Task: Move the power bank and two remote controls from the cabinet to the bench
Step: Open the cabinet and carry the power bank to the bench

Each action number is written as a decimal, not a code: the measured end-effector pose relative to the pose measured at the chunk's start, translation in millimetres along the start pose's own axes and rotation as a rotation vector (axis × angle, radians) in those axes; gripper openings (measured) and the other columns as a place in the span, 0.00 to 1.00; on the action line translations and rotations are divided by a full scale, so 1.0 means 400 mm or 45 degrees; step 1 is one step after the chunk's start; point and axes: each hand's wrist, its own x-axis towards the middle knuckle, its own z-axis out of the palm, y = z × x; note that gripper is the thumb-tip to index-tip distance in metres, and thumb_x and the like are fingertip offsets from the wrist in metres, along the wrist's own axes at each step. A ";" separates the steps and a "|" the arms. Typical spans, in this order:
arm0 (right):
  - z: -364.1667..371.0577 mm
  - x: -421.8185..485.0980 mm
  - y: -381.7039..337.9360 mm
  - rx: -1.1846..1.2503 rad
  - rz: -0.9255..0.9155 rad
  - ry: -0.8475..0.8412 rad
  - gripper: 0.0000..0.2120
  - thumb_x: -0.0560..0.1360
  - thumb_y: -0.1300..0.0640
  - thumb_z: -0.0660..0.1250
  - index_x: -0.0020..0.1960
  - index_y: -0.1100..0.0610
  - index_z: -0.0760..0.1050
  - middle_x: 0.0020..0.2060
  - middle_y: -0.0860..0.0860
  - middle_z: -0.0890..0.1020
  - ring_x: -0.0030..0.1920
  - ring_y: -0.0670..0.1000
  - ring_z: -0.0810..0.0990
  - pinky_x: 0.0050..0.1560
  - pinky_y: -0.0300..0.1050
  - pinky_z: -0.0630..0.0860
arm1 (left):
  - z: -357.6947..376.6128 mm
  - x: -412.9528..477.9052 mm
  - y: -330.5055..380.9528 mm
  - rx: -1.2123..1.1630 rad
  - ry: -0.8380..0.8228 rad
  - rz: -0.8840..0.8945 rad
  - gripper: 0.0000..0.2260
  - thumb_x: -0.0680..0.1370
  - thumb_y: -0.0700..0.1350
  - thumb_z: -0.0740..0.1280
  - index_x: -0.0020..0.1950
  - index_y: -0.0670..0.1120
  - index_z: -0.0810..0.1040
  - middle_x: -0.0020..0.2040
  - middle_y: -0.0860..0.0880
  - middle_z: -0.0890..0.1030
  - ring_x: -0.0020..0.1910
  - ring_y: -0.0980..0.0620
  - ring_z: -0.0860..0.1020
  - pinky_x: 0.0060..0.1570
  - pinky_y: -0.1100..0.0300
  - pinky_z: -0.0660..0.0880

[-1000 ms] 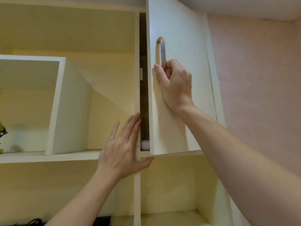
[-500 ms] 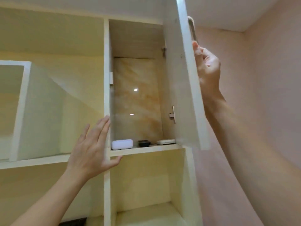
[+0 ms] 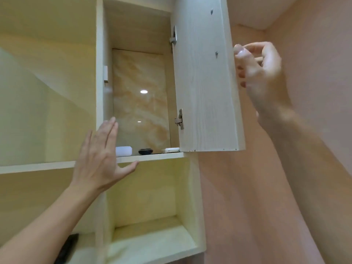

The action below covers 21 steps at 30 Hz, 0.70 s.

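Nearest me, at 7 o'clock, my left hand [image 3: 99, 161] is hovering flat, fingers spread, empty, beside the shelf edge [image 3: 152, 158]. I'm reaching for the white power bank [image 3: 123, 151] first, judging it closest; dark remote [image 3: 145, 151] and white remote [image 3: 172, 149] are sitting further right. At 2 o'clock my right hand [image 3: 261, 77] is loosely curled, holding nothing, by the open door [image 3: 205, 82]. Marble back panel [image 3: 139, 92], pink wall [image 3: 314, 44] behind.

My one camera sits on my head, tilted up at the open cabinet [image 3: 137, 92] from close below (wide-angle, so edges bend). My left hand [image 3: 99, 159] and right hand [image 3: 261, 73] frame it.
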 end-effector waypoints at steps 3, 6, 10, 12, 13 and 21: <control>0.030 -0.122 -0.033 -0.351 -0.420 0.020 0.16 0.76 0.46 0.66 0.60 0.52 0.73 0.53 0.50 0.76 0.53 0.43 0.76 0.53 0.36 0.72 | -0.021 -0.014 0.028 -0.035 0.009 -0.048 0.48 0.70 0.70 0.60 0.79 0.36 0.60 0.80 0.41 0.63 0.78 0.43 0.63 0.76 0.39 0.58; 0.087 -0.231 -0.029 -0.395 -0.612 -0.106 0.17 0.76 0.51 0.67 0.62 0.55 0.75 0.56 0.52 0.77 0.57 0.47 0.76 0.56 0.37 0.71 | -0.039 -0.046 0.040 -0.036 -0.023 -0.071 0.47 0.71 0.70 0.60 0.80 0.38 0.60 0.81 0.43 0.62 0.79 0.45 0.62 0.77 0.41 0.56; 0.166 -0.324 0.049 -0.417 -0.537 -0.371 0.19 0.75 0.49 0.67 0.65 0.54 0.74 0.56 0.49 0.76 0.54 0.48 0.76 0.48 0.35 0.67 | -0.055 -0.105 0.022 -0.010 -0.080 -0.121 0.45 0.72 0.69 0.60 0.79 0.40 0.61 0.80 0.43 0.64 0.78 0.45 0.64 0.77 0.41 0.58; 0.196 -0.352 0.095 -0.452 -0.448 -0.472 0.20 0.75 0.47 0.66 0.66 0.51 0.73 0.57 0.47 0.75 0.55 0.47 0.75 0.47 0.38 0.68 | -0.061 -0.137 0.011 0.009 -0.113 -0.132 0.43 0.72 0.68 0.60 0.79 0.40 0.63 0.79 0.43 0.66 0.77 0.44 0.66 0.76 0.41 0.59; 0.209 -0.363 0.117 -0.481 -0.407 -0.509 0.20 0.76 0.46 0.65 0.66 0.50 0.72 0.58 0.47 0.74 0.56 0.47 0.75 0.47 0.41 0.70 | -0.061 -0.152 0.005 0.021 -0.130 -0.132 0.43 0.72 0.67 0.61 0.78 0.40 0.64 0.78 0.43 0.67 0.77 0.44 0.67 0.76 0.42 0.59; 0.288 -0.404 0.219 -0.611 -0.324 -0.670 0.20 0.76 0.47 0.66 0.66 0.49 0.72 0.59 0.46 0.74 0.59 0.49 0.74 0.46 0.44 0.70 | -0.031 -0.204 -0.047 0.081 -0.263 -0.069 0.45 0.71 0.66 0.61 0.80 0.39 0.59 0.80 0.43 0.63 0.79 0.46 0.63 0.77 0.44 0.59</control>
